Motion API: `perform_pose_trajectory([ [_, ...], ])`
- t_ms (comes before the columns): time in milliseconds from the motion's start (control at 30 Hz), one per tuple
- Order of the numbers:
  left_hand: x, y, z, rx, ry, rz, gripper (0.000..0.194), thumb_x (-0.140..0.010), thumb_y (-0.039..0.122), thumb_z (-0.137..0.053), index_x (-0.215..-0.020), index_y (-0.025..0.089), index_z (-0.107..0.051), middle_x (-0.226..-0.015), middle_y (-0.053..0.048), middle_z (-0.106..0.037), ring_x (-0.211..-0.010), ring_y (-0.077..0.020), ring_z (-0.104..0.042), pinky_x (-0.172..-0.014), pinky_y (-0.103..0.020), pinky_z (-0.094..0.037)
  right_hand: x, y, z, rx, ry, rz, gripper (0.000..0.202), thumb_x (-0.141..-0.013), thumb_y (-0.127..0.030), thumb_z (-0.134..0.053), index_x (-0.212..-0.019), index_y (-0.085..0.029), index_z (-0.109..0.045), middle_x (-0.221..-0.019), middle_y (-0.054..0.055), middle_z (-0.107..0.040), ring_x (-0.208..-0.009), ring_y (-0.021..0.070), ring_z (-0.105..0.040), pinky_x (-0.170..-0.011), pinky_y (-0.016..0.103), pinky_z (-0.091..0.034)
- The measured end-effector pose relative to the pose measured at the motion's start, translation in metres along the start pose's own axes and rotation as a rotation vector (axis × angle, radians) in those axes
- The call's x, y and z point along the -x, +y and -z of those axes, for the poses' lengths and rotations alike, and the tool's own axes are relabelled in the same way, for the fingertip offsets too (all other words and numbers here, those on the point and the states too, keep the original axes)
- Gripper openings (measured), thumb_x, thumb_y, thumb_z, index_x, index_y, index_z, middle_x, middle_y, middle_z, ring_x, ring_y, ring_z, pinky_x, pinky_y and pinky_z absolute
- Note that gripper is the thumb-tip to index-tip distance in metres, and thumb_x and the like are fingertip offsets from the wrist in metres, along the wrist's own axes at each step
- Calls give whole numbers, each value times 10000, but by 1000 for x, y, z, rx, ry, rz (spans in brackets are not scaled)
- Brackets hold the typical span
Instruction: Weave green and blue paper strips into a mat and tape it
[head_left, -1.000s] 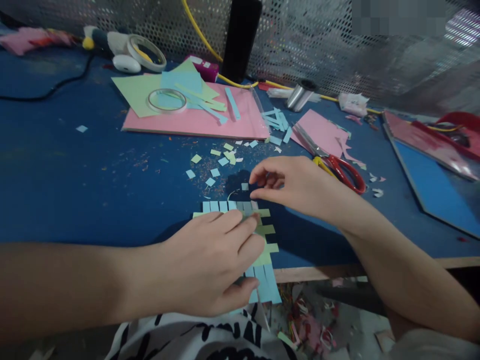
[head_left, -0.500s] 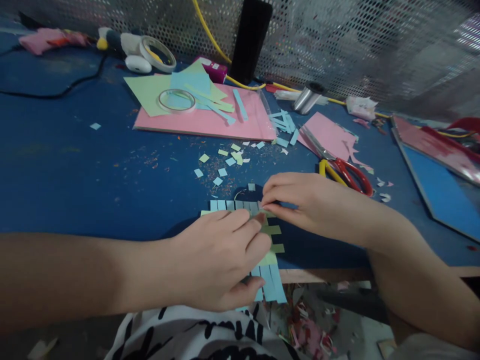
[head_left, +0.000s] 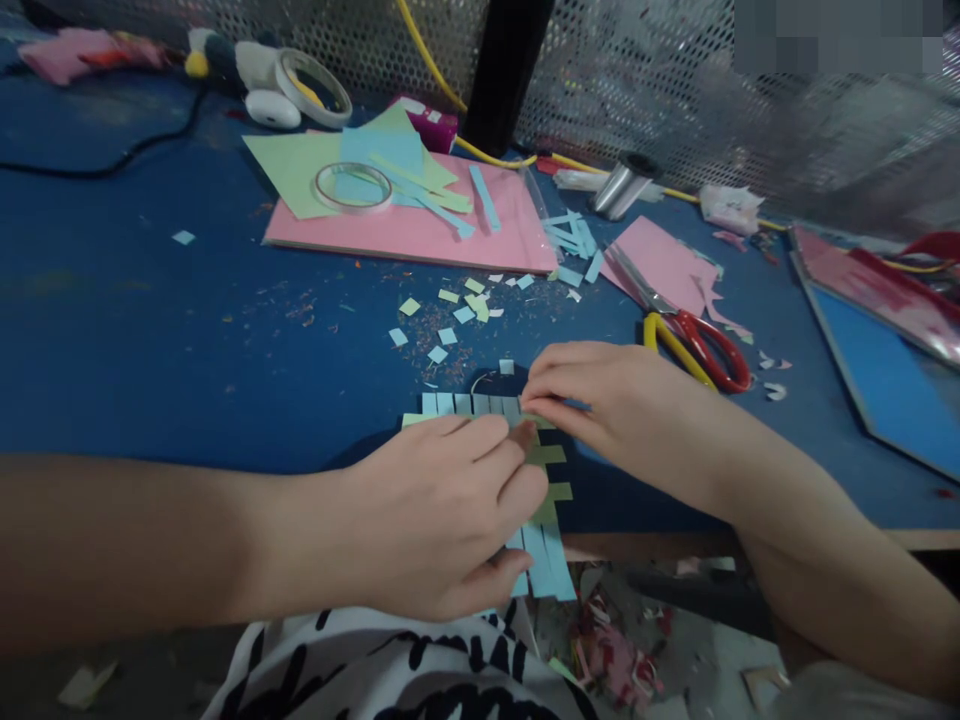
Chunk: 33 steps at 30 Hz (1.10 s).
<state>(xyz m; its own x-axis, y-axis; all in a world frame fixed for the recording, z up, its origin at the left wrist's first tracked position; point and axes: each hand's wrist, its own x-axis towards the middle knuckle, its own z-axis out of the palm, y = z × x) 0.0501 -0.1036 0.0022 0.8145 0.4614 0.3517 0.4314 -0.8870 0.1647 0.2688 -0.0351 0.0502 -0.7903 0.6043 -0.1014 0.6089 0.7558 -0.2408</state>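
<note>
A woven mat of blue and green paper strips [head_left: 546, 548] lies at the table's front edge, its blue ends hanging over. Across its middle rests my left hand [head_left: 457, 510], fingers curled over the strips and hiding much of the weave. My right hand [head_left: 574, 395] pinches with thumb and fingertips at the mat's upper right corner, on the end of a strip. The exact point of the pinch is partly hidden. Just above the mat lies a small blue paper square [head_left: 507, 367].
Red-and-yellow scissors [head_left: 694, 345] lie beyond my right hand, beside pink paper [head_left: 660, 262]. Farther back are a pink stack [head_left: 420, 243] with a tape ring [head_left: 352, 203], a metallic spool [head_left: 622, 190] and a black upright object [head_left: 504, 75]. Small paper scraps [head_left: 448, 336] are scattered mid-table.
The camera view has shifted slightly. Both hands keep nearly the same places on the mat, with the right fingertips still pinched at its upper right corner.
</note>
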Motion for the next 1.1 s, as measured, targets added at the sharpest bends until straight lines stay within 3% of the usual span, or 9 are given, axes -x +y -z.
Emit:
perform_pose_trajectory([
  [367, 0, -1, -1, -4, 10, -23, 257, -956, 412, -577, -873, 171, -616, -852, -105, -657, -913, -287, -620, -728, -393, -486, 0, -3, -2, 14, 1, -43, 303, -1033, -191, -497, -813, -160, -704, -928, 92, -693, -847, 223, -665, -779, 355, -477],
  [733, 0, -1, -1, -5, 11, -21, 250, -951, 403, -586, -887, 165, -633, -843, -96, -658, -893, -287, -625, -705, -397, -489, -3, 2, -2, 43, -12, 76, 294, -1034, -204, -464, -842, -166, -683, -929, 111, -697, -902, 254, -639, -813, 388, -490],
  [967, 1, -1, -2, -28, 58, -29, 295, -953, 422, -580, -956, 135, -652, -977, -143, -702, -898, -290, -628, -688, -393, -466, -1, 10, 3, -5, -1, 99, 283, -1044, -216, -477, -906, -157, -717, -971, 94, -708, -872, 218, -664, -774, 345, -496],
  [1100, 0, -1, -3, -23, 44, -34, 285, -950, 427, -588, -936, 148, -646, -901, -123, -684, -921, -296, -626, -705, -389, -461, 4, 10, 5, 24, 32, 141, 297, -1044, -208, -487, -888, -155, -735, -979, 98, -726, -868, 218, -686, -771, 341, -501],
])
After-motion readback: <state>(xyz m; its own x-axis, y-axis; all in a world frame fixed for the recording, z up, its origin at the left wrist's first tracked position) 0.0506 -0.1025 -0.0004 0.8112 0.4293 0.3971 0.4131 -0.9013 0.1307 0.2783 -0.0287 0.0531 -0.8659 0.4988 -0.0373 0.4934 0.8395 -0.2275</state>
